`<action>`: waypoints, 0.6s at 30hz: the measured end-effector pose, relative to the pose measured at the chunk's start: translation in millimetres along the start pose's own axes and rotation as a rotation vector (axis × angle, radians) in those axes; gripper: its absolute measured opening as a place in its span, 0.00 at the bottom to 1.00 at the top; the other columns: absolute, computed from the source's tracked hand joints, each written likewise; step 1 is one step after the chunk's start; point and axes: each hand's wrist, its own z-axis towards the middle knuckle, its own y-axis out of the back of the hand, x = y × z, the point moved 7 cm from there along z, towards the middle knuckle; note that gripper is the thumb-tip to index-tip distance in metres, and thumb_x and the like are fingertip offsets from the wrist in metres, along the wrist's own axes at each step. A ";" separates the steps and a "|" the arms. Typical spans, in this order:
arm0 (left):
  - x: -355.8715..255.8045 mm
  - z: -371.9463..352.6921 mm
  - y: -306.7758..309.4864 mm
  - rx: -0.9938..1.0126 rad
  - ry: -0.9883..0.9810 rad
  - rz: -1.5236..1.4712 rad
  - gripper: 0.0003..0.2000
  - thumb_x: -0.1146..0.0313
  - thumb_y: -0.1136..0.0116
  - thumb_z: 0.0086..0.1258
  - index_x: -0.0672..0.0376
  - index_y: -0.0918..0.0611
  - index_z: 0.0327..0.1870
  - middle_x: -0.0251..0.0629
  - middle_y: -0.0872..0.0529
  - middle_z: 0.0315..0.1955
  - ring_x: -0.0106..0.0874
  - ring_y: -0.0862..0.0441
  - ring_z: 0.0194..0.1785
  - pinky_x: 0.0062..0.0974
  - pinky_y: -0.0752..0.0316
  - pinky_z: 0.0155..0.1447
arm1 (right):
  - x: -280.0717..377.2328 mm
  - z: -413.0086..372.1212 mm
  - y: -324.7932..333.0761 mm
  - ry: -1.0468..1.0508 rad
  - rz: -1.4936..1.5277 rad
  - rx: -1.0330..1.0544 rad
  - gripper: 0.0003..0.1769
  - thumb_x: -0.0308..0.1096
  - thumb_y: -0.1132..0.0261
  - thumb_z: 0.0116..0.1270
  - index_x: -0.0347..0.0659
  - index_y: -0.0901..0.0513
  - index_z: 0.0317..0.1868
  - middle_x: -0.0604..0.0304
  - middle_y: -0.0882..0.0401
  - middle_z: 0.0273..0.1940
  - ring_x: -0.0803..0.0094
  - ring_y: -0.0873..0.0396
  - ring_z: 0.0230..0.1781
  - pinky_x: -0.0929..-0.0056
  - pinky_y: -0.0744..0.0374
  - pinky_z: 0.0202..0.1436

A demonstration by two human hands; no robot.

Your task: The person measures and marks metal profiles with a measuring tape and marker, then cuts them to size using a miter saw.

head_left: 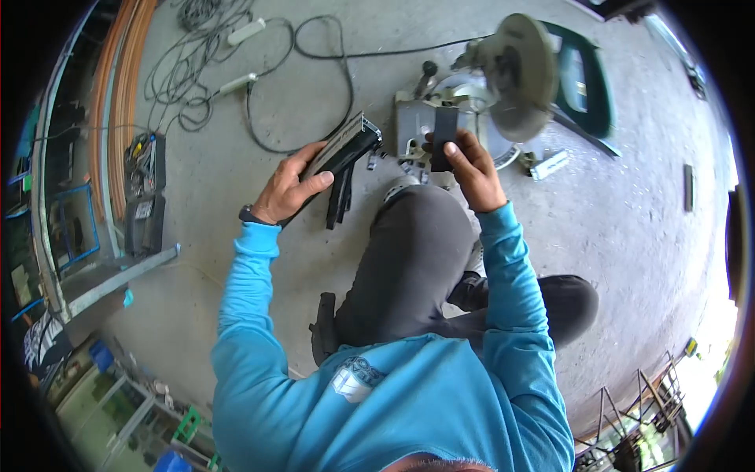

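Observation:
My left hand is closed around a black metal profile, its cut end showing a hollow, pale-edged section. The profile tilts up toward the right. Between finger and thumb, my right hand grips a short flat dark strip, held upright. Behind that strip stands a miter saw with a round pale guard and a green body; the strip overlaps the saw's base in this view. Below the profile, more dark profile lengths lie on the floor, beside small cut-off bits.
Tangled black cables with white power strips spread over the floor at upper left. An open toolbox sits left, near long brown bars and a metal frame. A silver offcut lies right of the saw.

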 end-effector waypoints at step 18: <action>-215.6 -69.5 -103.2 0.420 -0.610 0.410 0.36 0.45 0.32 0.68 0.66 0.21 0.67 0.53 0.13 0.51 0.50 0.14 0.53 0.40 0.20 0.59 | 141.4 -250.3 -22.1 0.730 -0.764 -0.174 0.34 0.10 0.34 0.56 0.45 0.17 0.64 0.50 0.31 0.67 0.56 0.24 0.65 0.62 0.26 0.71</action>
